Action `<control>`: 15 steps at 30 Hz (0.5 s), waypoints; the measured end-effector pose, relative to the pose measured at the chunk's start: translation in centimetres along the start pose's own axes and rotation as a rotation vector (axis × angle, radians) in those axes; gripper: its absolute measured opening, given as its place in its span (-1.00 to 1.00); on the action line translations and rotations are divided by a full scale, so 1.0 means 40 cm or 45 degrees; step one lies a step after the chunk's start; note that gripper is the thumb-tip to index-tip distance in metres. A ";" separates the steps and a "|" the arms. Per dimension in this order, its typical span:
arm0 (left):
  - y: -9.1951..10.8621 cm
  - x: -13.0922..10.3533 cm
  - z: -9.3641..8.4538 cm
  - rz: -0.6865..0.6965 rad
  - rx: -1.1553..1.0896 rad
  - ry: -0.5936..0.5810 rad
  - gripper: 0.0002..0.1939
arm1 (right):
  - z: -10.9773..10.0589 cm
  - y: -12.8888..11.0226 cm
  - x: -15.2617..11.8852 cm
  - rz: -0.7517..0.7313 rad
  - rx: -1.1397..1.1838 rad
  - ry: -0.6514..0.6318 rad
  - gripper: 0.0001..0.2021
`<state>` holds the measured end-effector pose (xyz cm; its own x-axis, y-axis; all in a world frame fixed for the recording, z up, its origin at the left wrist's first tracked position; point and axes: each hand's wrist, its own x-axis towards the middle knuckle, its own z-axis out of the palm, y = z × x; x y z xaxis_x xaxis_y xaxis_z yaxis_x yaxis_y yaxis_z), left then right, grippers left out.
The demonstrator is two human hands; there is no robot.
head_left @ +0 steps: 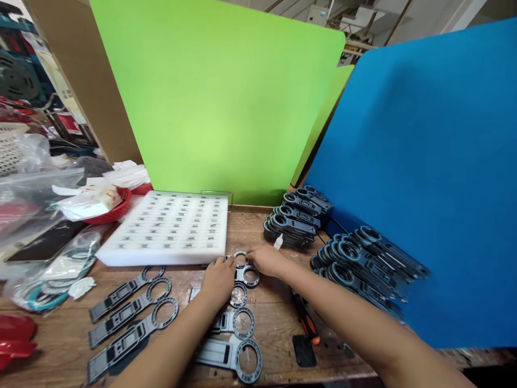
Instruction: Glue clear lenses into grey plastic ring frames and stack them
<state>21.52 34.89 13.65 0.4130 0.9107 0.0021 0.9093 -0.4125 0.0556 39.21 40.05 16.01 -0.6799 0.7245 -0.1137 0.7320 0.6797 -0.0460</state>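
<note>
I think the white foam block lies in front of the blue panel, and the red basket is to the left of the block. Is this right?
Not quite. The head view shows the white foam block in front of the green panel, not the blue panel. The red basket is indeed to its left.

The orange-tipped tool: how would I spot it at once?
Find the big blue panel, then the wooden table left of it. Close to the right forearm, beside a flat black square, lies the tool. Unlike the grey ringed pieces nearby, it ends in bright orange.
</note>
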 end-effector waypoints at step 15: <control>-0.058 -0.163 -0.012 -0.225 -0.374 0.307 -0.77 | -0.138 -0.170 0.329 0.074 -0.089 0.032 -0.80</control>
<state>16.68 29.91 13.98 0.1964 0.9602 0.1986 0.8975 -0.2576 0.3580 25.06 45.59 20.31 -0.6379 0.7649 -0.0890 0.7659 0.6422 0.0298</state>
